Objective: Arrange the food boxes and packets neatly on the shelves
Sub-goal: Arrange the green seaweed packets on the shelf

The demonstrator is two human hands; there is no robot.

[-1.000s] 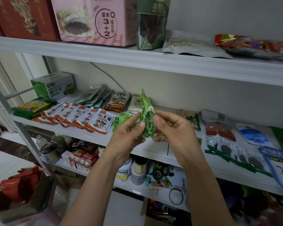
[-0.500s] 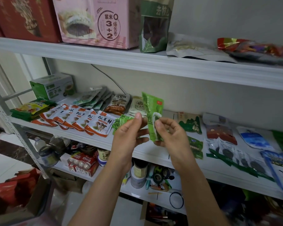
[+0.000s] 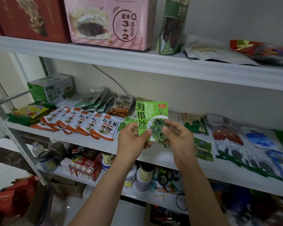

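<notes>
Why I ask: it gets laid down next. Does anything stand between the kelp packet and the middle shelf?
Nothing visible does. The left hand and right hand hold the kelp packet in front of the middle shelf. A second green packet lies there behind the left hand; what lies directly behind is hidden.
</notes>
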